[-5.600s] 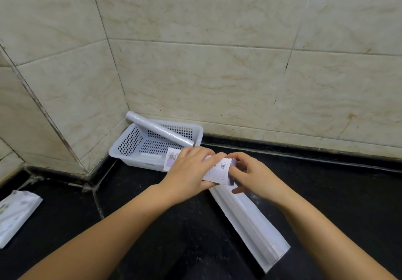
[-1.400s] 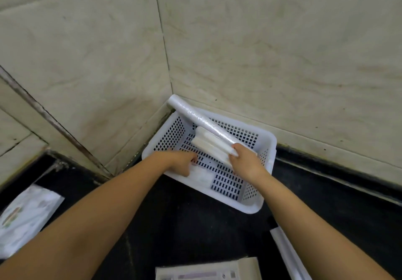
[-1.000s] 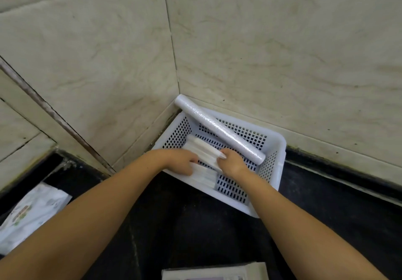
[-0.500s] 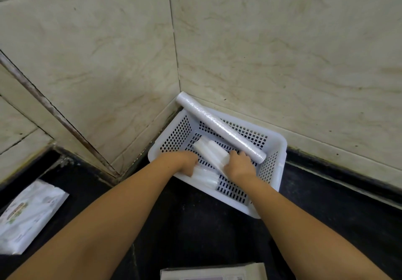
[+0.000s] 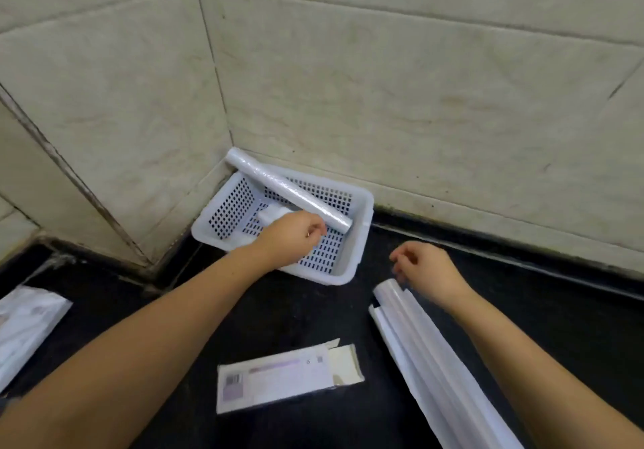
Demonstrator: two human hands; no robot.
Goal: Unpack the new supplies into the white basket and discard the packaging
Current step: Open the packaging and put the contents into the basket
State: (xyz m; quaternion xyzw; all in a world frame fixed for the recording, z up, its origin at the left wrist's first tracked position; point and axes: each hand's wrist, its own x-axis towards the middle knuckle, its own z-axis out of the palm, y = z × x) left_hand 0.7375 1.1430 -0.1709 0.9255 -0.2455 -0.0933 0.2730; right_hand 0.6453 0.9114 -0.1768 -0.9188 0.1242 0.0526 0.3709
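White perforated basket (image 5: 359,236) sits in the tiled corner of the black countertop (image 5: 299,312), a wrapped roll (image 5: 285,189) slanting across it. Left hand (image 5: 291,237) hovers inside; opened carton (image 5: 282,380) lies nearby.

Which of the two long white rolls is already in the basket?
The wrapped roll lying diagonally across the white basket, one end propped on the back corner. The other roll lies on the black counter, beside the right hand.

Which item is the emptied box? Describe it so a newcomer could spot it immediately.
Start at the white basket in the tiled wall corner, then come straight toward the camera across the black counter. The flat white carton lies between the forearms, unlike the long white sleeve beside it: barcode label, end flap open.
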